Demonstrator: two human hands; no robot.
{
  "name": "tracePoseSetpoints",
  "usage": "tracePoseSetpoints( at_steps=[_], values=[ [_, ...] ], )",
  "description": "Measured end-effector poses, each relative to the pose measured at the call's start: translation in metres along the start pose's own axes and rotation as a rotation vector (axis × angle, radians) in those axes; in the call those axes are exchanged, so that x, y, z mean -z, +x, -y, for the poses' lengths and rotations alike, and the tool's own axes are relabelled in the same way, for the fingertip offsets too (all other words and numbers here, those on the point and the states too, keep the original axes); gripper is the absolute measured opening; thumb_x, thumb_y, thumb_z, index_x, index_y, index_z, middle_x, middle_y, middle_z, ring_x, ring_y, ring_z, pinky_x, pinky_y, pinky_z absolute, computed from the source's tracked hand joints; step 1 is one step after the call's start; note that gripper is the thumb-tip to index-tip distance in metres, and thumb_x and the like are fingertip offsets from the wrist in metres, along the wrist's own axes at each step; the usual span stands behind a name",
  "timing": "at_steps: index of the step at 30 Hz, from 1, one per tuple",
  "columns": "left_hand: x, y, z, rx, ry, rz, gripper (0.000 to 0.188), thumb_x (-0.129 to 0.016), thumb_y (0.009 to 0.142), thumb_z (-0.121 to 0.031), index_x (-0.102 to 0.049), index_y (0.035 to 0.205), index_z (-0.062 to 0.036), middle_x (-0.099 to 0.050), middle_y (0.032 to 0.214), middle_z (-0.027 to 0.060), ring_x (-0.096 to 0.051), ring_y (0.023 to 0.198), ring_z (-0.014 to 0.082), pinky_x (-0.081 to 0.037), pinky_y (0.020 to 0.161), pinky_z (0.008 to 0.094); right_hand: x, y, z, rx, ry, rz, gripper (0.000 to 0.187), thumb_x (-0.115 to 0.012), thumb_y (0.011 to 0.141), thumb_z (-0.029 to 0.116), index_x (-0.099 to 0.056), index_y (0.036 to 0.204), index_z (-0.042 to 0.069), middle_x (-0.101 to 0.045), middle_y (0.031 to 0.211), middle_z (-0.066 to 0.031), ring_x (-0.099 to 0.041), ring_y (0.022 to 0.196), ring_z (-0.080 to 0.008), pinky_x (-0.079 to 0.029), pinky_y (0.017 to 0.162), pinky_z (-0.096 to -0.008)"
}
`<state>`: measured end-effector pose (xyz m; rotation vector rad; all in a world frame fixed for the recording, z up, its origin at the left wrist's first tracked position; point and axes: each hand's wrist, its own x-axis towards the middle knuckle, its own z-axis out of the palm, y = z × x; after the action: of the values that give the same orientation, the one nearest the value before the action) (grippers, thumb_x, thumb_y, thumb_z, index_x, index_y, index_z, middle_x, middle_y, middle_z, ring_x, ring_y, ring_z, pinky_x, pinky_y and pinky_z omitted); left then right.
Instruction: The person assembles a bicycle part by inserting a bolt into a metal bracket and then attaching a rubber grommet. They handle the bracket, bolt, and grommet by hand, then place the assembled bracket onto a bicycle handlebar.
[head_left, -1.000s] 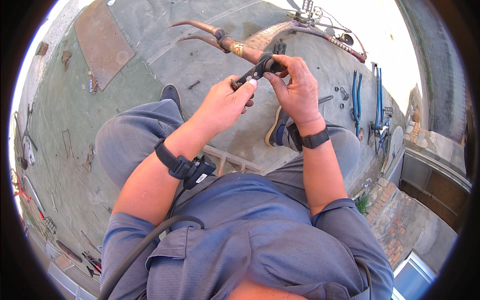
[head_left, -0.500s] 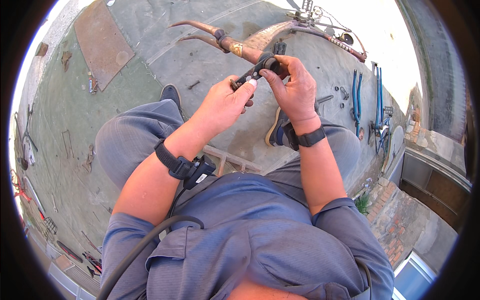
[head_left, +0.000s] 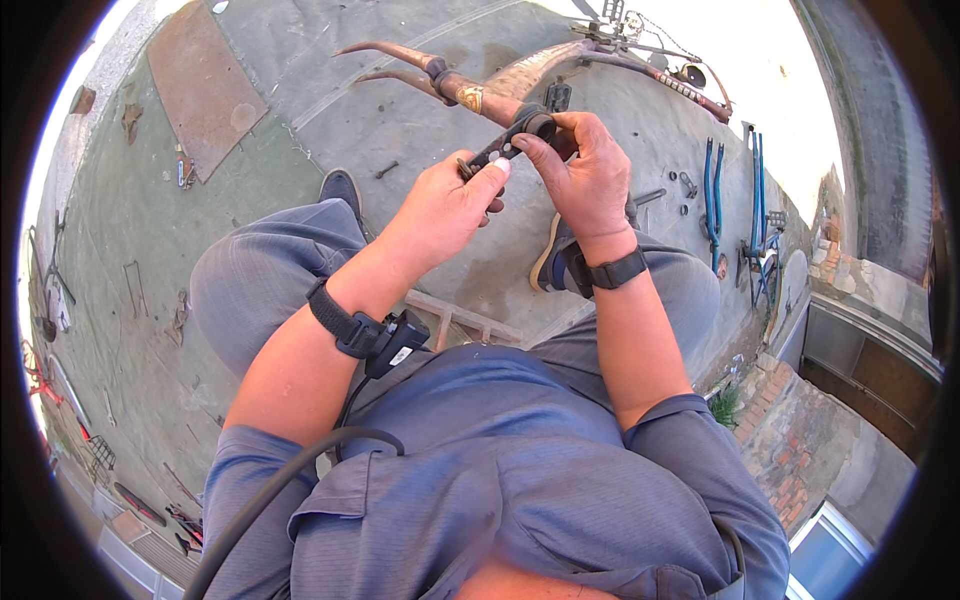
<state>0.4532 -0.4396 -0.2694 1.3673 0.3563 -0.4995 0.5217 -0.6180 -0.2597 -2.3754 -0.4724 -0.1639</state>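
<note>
My left hand is closed around a dark, flat-handled tool with round pale spots like rivets along it; its exact kind is unclear. At the tool's far end sits a dark round ring, by the end of the rusty bicycle frame's front tube. Thumb and fingers of my right hand pinch this ring from the right. Part of the ring and the tool's jaw are hidden by my fingers. The frame's fork points away to the left.
A rusty metal sheet lies at the far left. Blue forks and small loose rings are on the ground to the right. A bolt lies by my left shoe; a wooden frame is between my legs.
Both hands and the tool have shifted very slightly, with the right thumb a little farther left on the ring. The grips stay the same.
</note>
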Motion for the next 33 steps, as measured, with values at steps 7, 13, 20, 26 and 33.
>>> tracePoseSetpoints(
  at_steps=[7,13,20,26,33],
  values=[
    [0.000,0.001,0.002,-0.009,-0.018,0.001,0.039,-0.058,0.100,-0.037,-0.058,0.111,0.0005,-0.065,0.103,0.0103,-0.067,0.094,0.0178,-0.054,0.075,0.0308,0.005,0.006,-0.004,0.219,0.046,0.001,0.045,-0.087,0.076,0.028,-0.067,0.109,0.005,-0.068,0.090,-0.0060,-0.062,0.069,-0.0130,-0.051,0.062,-0.0266],
    [0.000,0.001,0.001,-0.004,-0.008,-0.002,0.039,-0.058,0.101,-0.037,-0.058,0.111,0.0003,-0.065,0.103,0.0102,-0.067,0.095,0.0176,-0.054,0.075,0.0306,-0.002,0.000,-0.002,0.018,0.042,-0.018,0.041,-0.086,0.076,0.021,-0.067,0.110,0.006,-0.067,0.091,-0.0053,-0.062,0.070,-0.0128,-0.050,0.059,-0.0264],
    [0.000,0.001,0.000,-0.003,0.002,-0.004,0.039,-0.058,0.101,-0.037,-0.058,0.111,0.0003,-0.065,0.103,0.0102,-0.067,0.094,0.0173,-0.054,0.075,0.0302,0.007,0.005,-0.003,0.209,0.051,-0.019,0.037,-0.086,0.078,0.024,-0.066,0.103,0.004,-0.068,0.084,-0.0054,-0.063,0.070,-0.0124,-0.052,0.063,-0.0268],
    [0.000,0.001,0.000,-0.004,0.013,-0.010,0.039,-0.058,0.101,-0.037,-0.058,0.111,0.0006,-0.065,0.103,0.0103,-0.067,0.094,0.0172,-0.054,0.075,0.0299,-0.005,0.002,-0.001,0.065,0.061,-0.067,0.039,-0.085,0.075,0.029,-0.067,0.103,0.010,-0.064,0.086,-0.0034,-0.062,0.069,-0.0176,-0.050,0.059,-0.0302],
    [0.000,0.001,0.000,-0.007,0.013,-0.009,0.038,-0.058,0.100,-0.036,-0.058,0.109,0.0006,-0.065,0.102,0.0100,-0.067,0.094,0.0171,-0.054,0.075,0.0298,0.004,0.005,-0.003,0.240,0.042,-0.027,0.041,-0.085,0.078,0.028,-0.067,0.106,0.005,-0.066,0.084,-0.0062,-0.063,0.071,-0.0148,-0.051,0.063,-0.0274]
  ],
)
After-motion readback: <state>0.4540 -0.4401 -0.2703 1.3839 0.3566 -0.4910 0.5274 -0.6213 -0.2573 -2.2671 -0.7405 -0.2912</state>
